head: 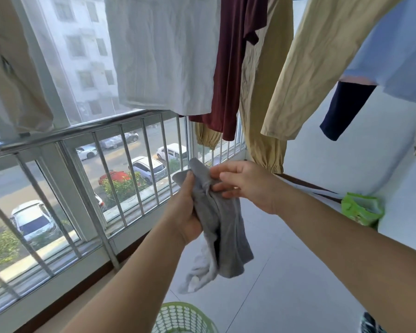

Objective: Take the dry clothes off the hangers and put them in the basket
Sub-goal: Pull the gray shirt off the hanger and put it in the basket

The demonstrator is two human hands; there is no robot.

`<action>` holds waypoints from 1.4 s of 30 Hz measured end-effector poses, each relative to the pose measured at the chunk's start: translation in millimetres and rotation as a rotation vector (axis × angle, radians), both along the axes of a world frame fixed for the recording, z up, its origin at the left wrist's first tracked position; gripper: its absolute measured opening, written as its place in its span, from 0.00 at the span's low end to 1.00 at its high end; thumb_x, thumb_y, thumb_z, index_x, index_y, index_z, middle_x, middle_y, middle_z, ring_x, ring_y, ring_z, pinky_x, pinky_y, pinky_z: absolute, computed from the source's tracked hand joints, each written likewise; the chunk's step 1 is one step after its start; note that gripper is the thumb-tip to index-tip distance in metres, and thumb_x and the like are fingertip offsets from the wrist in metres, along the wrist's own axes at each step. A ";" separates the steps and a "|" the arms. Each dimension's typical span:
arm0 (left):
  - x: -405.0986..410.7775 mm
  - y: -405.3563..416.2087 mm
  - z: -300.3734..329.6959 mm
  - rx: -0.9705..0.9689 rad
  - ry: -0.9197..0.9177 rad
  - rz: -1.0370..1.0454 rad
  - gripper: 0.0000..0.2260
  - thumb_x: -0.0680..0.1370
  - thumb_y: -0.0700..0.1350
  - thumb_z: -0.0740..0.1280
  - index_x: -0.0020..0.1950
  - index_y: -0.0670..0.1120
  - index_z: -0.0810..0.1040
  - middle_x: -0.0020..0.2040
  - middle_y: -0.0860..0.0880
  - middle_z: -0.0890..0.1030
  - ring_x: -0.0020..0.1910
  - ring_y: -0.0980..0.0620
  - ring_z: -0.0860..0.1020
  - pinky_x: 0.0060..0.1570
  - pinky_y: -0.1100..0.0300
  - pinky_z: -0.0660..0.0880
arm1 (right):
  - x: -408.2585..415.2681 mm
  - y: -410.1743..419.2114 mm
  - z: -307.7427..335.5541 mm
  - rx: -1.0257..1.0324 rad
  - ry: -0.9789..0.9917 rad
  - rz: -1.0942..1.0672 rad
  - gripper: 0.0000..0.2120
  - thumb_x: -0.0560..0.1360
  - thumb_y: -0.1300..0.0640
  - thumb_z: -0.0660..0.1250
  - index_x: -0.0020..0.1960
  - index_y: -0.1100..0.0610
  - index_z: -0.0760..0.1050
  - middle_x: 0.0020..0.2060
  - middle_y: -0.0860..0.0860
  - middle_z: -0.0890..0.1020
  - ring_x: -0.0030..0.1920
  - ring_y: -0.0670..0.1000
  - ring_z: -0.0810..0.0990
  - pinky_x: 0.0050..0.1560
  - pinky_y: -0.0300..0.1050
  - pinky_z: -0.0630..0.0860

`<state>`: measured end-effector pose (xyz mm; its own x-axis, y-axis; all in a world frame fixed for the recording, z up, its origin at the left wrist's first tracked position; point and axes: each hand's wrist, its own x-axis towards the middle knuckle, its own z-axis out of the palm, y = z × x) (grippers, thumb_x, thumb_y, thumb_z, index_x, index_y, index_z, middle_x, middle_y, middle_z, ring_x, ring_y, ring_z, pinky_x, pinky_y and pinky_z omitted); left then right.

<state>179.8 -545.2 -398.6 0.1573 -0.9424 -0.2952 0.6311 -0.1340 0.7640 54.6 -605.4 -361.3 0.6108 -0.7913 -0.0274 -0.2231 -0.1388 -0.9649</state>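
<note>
Left hand point(186, 210) grips bunched grey cloth point(222, 227) with a white piece point(199, 272) hanging below, right hand point(247, 186) pinches its top — above the green basket point(184, 317), other clothes point(163, 51) hanging.

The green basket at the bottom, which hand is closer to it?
Left. The left hand grips the grey clothes lower down, more directly above the green basket. The right hand pinches the clothes' top, higher and farther right.
</note>
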 end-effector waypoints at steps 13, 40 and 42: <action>-1.6 -1.8 -9.0 0.000 0.001 0.047 0.10 0.79 0.43 0.63 0.47 0.37 0.77 0.38 0.41 0.83 0.42 0.45 0.81 0.44 0.51 0.77 | -18.9 -8.3 -10.1 -0.186 0.084 -0.238 0.02 0.74 0.61 0.69 0.45 0.57 0.76 0.35 0.51 0.79 0.32 0.46 0.78 0.31 0.36 0.76; 24.1 -12.2 -9.0 -0.038 -0.441 0.079 0.08 0.80 0.45 0.60 0.48 0.42 0.77 0.35 0.47 0.84 0.33 0.52 0.82 0.34 0.60 0.80 | -15.6 -52.1 -4.2 -0.163 0.217 -0.195 0.08 0.75 0.61 0.63 0.38 0.55 0.69 0.38 0.53 0.76 0.40 0.52 0.77 0.44 0.45 0.80; 34.8 -12.3 -6.5 -0.024 -0.545 0.101 0.08 0.80 0.45 0.60 0.47 0.44 0.77 0.36 0.48 0.83 0.33 0.52 0.82 0.34 0.59 0.79 | -17.8 -58.4 -4.1 -0.227 0.250 -0.220 0.07 0.75 0.61 0.60 0.39 0.54 0.67 0.36 0.52 0.73 0.38 0.51 0.73 0.43 0.49 0.76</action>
<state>214.7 -557.5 -405.1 0.3717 -0.9199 -0.1247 0.1524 -0.0720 0.9857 36.8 -663.8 -365.4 0.4230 -0.9054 0.0368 -0.4955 -0.2651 -0.8272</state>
